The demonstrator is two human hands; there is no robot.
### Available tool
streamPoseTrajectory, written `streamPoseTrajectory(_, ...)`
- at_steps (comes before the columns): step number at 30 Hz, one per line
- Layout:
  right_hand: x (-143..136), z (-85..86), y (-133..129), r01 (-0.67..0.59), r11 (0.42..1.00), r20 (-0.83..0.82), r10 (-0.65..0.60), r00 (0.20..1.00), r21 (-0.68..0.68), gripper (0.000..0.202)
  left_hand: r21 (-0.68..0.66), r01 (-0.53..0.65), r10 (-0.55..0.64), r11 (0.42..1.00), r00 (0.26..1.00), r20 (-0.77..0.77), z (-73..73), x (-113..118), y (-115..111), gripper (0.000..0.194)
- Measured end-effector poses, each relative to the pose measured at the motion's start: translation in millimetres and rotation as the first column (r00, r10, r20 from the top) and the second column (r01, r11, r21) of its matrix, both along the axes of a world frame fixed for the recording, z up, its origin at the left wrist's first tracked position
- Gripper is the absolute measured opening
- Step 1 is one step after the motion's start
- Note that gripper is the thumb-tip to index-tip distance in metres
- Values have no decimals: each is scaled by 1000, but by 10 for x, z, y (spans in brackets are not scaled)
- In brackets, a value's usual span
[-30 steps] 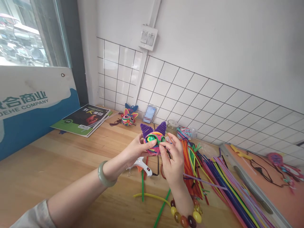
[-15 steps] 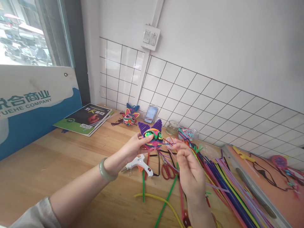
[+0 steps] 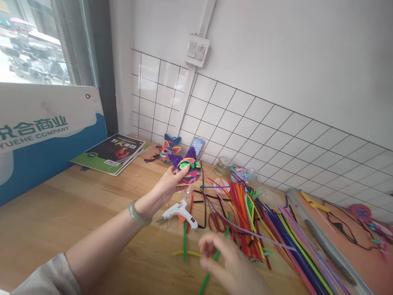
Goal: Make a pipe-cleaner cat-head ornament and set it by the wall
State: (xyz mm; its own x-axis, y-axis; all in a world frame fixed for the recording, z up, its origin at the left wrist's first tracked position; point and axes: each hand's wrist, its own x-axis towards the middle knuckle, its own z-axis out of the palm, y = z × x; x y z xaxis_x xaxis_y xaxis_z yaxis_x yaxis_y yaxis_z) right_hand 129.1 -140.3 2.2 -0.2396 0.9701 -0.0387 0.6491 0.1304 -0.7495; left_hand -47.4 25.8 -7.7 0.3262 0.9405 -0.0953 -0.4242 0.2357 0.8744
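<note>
My left hand (image 3: 167, 180) is closed around a round, multicoloured pipe-cleaner animal head (image 3: 190, 174) with two purple pointed ears and green eyes. The thumb presses on its front, near one eye, and the head is tilted to the left. Low in the view is my right hand (image 3: 229, 262), smeared by motion; its thumb and fingers curve apart with nothing seen between them. Under it lie a green pipe cleaner (image 3: 206, 278) and a yellow pipe cleaner (image 3: 184, 253). Between the hands, a white glue gun (image 3: 181, 212) rests on the table beside red-handled scissors (image 3: 216, 221).
Bundles of pipe cleaners (image 3: 245, 217) spread over the right of the wooden table (image 3: 92, 229). A finished animal head (image 3: 166, 152), a glass jar (image 3: 223, 164) and a phone (image 3: 198, 146) stand along the gridded wall. Magazines (image 3: 113, 153) lie at the back left.
My right hand has moved away from the animal head, down toward the near edge of the view. My left hand has shifted the head slightly left and up, tilting it.
</note>
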Motion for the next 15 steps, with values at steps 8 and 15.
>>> streamPoseTrajectory(8, -129, 152, 853, 194, 692, -53, -219, 974, 695, 17, 87, 222, -230, 971, 968, 97, 32, 95, -208, 42)
streamPoseTrajectory(15, -201, 185, 946, 169, 658, -102, -139, 985, 734, 13, 52, 151, -157, 987, 978, 135, 103, 33, -138, 42)
